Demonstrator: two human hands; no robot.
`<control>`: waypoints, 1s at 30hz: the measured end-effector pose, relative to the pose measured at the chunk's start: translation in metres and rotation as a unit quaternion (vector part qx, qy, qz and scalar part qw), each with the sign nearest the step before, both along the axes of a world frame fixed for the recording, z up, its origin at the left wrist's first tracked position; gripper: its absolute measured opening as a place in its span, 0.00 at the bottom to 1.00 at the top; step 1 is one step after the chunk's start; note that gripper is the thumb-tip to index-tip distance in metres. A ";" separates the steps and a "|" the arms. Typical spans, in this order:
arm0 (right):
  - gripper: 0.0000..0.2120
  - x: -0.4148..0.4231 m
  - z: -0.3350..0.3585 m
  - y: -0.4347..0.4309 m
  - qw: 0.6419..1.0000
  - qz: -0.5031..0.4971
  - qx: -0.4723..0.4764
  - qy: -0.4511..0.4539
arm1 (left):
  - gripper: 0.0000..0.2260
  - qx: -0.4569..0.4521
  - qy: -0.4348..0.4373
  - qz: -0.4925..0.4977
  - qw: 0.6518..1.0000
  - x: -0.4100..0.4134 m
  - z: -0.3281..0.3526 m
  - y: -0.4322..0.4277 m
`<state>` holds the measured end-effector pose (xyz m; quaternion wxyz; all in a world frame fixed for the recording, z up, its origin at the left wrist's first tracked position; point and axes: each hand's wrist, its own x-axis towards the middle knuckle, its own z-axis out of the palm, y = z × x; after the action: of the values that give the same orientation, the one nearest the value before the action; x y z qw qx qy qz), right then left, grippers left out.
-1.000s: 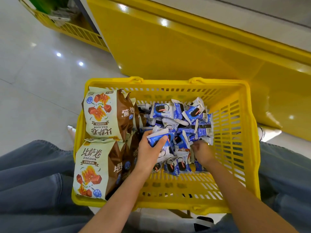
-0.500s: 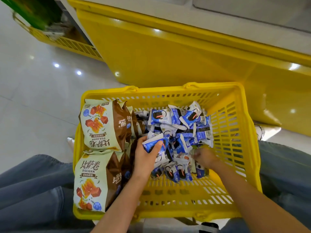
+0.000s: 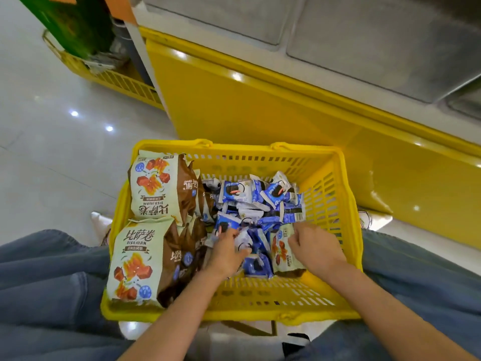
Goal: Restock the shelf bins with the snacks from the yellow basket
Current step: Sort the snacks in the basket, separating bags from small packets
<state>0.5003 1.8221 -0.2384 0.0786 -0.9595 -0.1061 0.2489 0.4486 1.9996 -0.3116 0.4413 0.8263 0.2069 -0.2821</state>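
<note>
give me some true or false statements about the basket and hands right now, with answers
1. Both hands are inside the yellow basket. True: the left hand and right hand reach into the small blue packets.
2. The large cream and brown bags lie on the right side. False: they fill the left side.
3. The basket is red. False: it is yellow.
4. The blue packets are stacked in neat rows. False: they lie in a loose heap.
5. A yellow cabinet stands behind the basket. True.
</note>
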 end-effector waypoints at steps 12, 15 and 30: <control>0.08 0.000 0.096 0.015 0.937 0.230 0.174 -0.199 | 0.39 -0.089 -0.183 -0.071 0.976 0.005 0.093 0.019; 0.09 0.001 0.105 0.030 0.922 0.023 0.366 -0.121 | 0.30 -0.136 -0.183 -0.001 0.974 -0.002 0.115 0.029; 0.28 0.008 0.086 0.163 0.840 -0.210 0.482 0.134 | 0.12 0.046 -0.352 0.226 0.907 -0.006 0.131 0.145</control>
<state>0.5084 1.9846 -0.1524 0.5952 -0.7567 0.0025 0.2703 0.4427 2.1445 -0.1809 0.4989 0.8224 0.2321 0.1445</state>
